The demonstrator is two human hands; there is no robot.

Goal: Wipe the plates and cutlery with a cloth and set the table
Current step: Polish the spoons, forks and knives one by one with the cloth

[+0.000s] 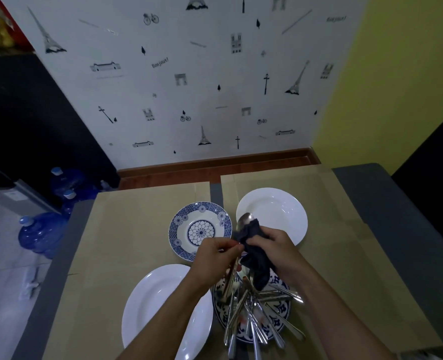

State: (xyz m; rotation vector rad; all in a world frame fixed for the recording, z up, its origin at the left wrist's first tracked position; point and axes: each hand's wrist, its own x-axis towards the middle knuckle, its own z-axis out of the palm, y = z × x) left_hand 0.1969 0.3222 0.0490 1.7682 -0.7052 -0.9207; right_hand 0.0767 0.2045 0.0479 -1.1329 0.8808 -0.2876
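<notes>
Steel spoon (245,219): held up above the far edge of the cutlery plate (284,307), bowl uppermost, its neck wrapped in the cloth.
Cloth (256,266): dark, bunched round the spoon, its loose tail hanging down to the cutlery plate.
Left hand (215,252): pinches the spoon's handle between thumb and fingertips, just left of the cloth.
Right hand (274,245): clenched round the cloth, squeezing it against the spoon.
Step in hand: wiping a single spoon, by the look of it.
Cutlery plate, contents: a tangled pile of cutlery (251,310), handles fanning toward the viewer and over the near rim; which pieces are forks and which spoons is hard to tell.
Patterned plate (181,222): beyond and left of the cutlery plate, nothing in it.
Far white plate (280,211): beyond and slightly right of the cutlery plate, nothing in it.
Near white plate (158,302): just left of the cutlery plate, nothing in it.
Done so far: three plates are spread out; whether they have been wiped cannot be told.
Left to do: most of the cutlery probably awaits wiping, no piece lies beside any plate yet, and the cutlery plate itself is still to be emptied.
Table cover (137,229): brown cardboard sheets under all four plates.
</notes>
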